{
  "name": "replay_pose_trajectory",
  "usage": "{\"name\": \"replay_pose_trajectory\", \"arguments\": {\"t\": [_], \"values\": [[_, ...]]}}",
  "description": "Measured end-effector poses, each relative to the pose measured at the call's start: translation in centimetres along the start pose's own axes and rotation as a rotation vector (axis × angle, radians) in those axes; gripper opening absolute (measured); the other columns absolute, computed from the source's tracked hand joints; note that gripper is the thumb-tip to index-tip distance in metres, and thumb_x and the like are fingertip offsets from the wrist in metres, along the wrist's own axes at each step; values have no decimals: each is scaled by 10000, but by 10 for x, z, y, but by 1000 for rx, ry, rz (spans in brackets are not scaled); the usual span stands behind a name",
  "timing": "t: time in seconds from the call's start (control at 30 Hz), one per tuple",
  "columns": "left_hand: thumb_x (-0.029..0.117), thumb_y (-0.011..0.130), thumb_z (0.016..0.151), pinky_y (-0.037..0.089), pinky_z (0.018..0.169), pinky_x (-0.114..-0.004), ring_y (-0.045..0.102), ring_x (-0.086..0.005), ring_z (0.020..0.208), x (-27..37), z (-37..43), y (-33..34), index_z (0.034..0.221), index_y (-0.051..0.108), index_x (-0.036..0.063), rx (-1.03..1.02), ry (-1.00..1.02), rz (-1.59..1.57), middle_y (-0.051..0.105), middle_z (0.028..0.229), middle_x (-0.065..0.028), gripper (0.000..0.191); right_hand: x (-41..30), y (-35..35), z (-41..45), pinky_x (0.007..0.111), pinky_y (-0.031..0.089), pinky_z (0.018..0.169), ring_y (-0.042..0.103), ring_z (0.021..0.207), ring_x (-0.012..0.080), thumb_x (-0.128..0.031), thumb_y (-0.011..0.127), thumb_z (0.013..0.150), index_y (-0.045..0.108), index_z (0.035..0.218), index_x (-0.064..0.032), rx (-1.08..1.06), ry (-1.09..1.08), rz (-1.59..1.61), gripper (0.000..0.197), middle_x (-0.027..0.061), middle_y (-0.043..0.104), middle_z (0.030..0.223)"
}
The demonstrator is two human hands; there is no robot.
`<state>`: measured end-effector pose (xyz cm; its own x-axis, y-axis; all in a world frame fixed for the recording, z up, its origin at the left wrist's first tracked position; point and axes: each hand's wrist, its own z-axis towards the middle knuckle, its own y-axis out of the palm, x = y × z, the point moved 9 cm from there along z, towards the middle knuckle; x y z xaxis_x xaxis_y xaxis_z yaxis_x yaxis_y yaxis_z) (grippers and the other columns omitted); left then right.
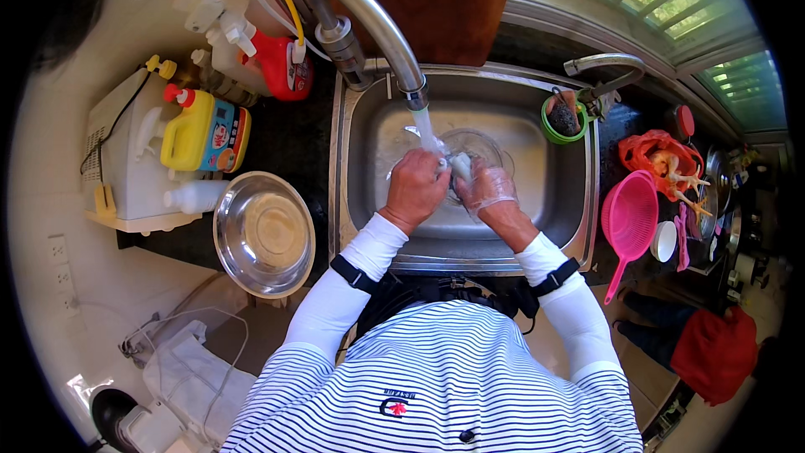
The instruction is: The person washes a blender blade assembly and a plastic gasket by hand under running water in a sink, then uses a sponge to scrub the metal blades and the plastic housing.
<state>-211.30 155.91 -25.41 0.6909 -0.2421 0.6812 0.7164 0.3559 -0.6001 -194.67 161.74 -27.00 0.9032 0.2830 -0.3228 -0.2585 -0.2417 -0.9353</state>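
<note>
Water runs from the curved steel faucet (415, 91) onto my hands over the stainless steel sink (528, 201). My left hand (418, 185), bare, is beside the stream with its fingers curled; what lies between them is hidden. Close to its right, my right hand (490, 187) wears a clear plastic glove and has its fingertips at a small pale, whitish object (461, 165), whose kind I cannot tell. Whether either hand grips it is unclear. Below and behind the hands, a transparent round bowl (497, 141) sits in the basin.
Left of the sink stand a steel bowl (302, 226), a yellow detergent jug (185, 132) and a red bottle (277, 69). A green scrubber holder (582, 129) hangs at the right rim. Farther right are a pink strainer (629, 211), a red bag (635, 148) with chicken feet, and a person in red (717, 352).
</note>
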Motion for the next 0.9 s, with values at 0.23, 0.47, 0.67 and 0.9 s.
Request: {"name": "replay_pose_trajectory", "arguments": {"t": [0.23,0.47,0.67,0.9], "values": [[114,828,860,593,868,-502,716,-408,963,1,-5,0,1044,715,18,-36,-7,11,741,988,-184,236,22,-2,18,567,633,776,780,817,485,-420,793,942,718,1198,-12,103,23,14,487,300,779,909],[102,824,855,591,870,-506,717,-409,972,8,1,8,1056,720,17,-41,28,-36,747,1000,-186,241,20,15,12,563,632,830,784,910,478,-404,806,935,746,1131,-27,-3,-5,-25,428,279,793,989],[95,821,847,593,860,-503,716,-408,969,-7,-9,0,1048,725,14,-50,-4,5,746,998,-187,237,17,-14,17,574,629,825,785,903,476,-389,806,935,754,1145,-44,29,89,16,407,287,789,957],[98,821,848,598,857,-493,720,-399,955,-2,-4,6,1056,736,10,-35,62,7,744,990,-183,241,8,6,12,568,627,861,789,950,479,-405,800,946,779,1139,-24,-40,-17,-69,427,294,794,988]]}}
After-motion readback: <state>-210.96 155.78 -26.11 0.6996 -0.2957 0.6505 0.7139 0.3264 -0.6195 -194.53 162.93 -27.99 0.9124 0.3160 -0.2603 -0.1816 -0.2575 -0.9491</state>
